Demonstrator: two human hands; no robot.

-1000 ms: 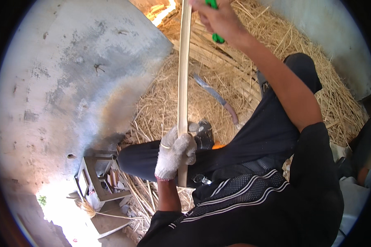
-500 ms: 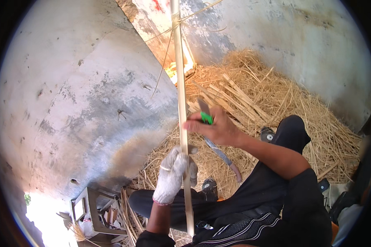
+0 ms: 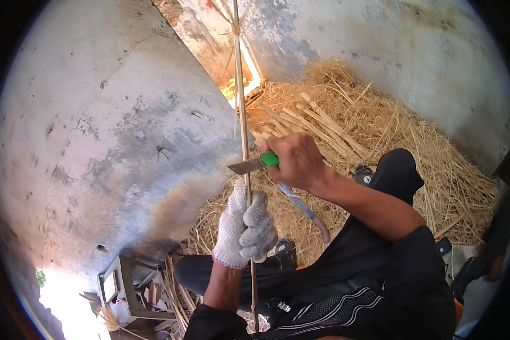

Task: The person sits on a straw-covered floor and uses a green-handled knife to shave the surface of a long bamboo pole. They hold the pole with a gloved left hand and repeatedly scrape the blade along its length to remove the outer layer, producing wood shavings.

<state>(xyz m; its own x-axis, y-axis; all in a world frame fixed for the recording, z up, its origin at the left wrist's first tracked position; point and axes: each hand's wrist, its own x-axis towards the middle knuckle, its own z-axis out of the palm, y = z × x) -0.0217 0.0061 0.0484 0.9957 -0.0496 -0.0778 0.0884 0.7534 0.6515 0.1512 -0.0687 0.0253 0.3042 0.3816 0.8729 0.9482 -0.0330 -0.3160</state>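
A long, thin bamboo cane [image 3: 243, 107] stands upright before me, with short side shoots near its top. My left hand [image 3: 246, 226], in a white knitted glove, is wrapped around it, and its lower end runs down past my wrist. Just above the glove, the flat blade of a green-handled knife [image 3: 247, 165] lies across the cane. My right hand [image 3: 300, 161] is bare and closed around that knife's green handle, which is mostly hidden by the fingers.
Straw-like shavings [image 3: 402, 153] cover the floor, with split bamboo strips [image 3: 328, 127] on top. A curved grey tool [image 3: 306, 209] lies beyond my legs. At lower left stands a metal frame stool [image 3: 133, 289] beside more strips. Stained walls [image 3: 113, 130] close in the left and back.
The cane has turned, showing a narrower side, and shifted slightly left. My right hand has swung the knife from pointing up to lying across the cane. My left fingers have closed more fully.
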